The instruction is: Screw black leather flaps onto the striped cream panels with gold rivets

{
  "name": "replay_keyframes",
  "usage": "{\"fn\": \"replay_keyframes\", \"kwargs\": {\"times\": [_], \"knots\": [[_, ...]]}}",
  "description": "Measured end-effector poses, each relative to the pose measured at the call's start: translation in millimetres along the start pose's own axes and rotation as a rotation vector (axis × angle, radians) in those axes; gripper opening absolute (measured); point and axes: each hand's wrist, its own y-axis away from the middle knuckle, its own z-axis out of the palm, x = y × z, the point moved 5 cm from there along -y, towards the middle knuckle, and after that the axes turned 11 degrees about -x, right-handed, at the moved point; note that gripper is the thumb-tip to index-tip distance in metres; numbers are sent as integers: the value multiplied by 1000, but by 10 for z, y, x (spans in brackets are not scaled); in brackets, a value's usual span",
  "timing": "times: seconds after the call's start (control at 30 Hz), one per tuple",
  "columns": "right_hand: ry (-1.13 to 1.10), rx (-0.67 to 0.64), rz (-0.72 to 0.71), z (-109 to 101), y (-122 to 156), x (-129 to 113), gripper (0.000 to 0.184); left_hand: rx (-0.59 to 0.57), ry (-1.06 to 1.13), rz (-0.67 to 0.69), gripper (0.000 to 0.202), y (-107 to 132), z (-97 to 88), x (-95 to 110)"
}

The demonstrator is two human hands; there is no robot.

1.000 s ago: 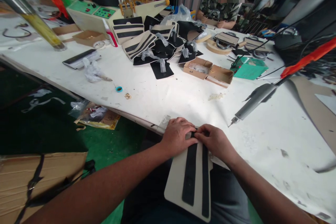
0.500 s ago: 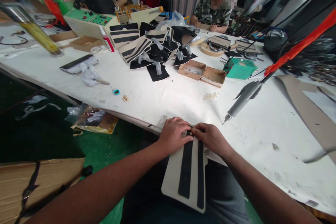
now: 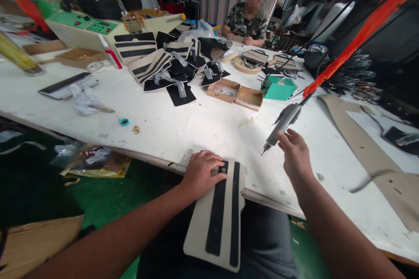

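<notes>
A cream panel with two black stripes (image 3: 216, 218) lies over the table's near edge and my lap. My left hand (image 3: 200, 173) presses down on its top end, fingers curled beside a small gold stud on the black stripe. My right hand (image 3: 294, 153) is raised off the panel, fingers apart and holding nothing. It hovers just below the grey electric screwdriver (image 3: 282, 124), which hangs tip-down from an orange cord (image 3: 356, 37).
The white table (image 3: 203, 126) carries a pile of similar striped and black panels (image 3: 166, 63), two small cardboard boxes (image 3: 235, 93), a green box (image 3: 279, 90), a blue ring (image 3: 124, 121) and a cream machine (image 3: 94, 30). A seated person (image 3: 246, 22) works across the table.
My right hand has left the panel's top and risen to the right toward the hanging screwdriver. My left hand stays on the panel. The view has shifted right.
</notes>
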Motion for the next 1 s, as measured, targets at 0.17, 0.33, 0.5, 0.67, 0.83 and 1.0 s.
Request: {"fn": "replay_keyframes", "kwargs": {"times": [0.17,0.33,0.5,0.67,0.83,1.0], "knots": [[-259,-140,139,357,-315,94,77,-18,8,14,26,-2,5,9],[-297,-221,70,666,100,-191,61,-26,-1,32,25,-2,32,11],[-363,-456,-71,1063,708,-494,47,-21,-11,49,28,1,54,11],[-394,-545,-102,1346,942,-484,43,-1,-23,64,30,14,43,14],[-395,-493,-98,1441,945,-363,47,3,-8,87,32,21,44,20],[-405,-466,-115,1472,916,-302,49,-1,-9,78,32,22,31,25]]}}
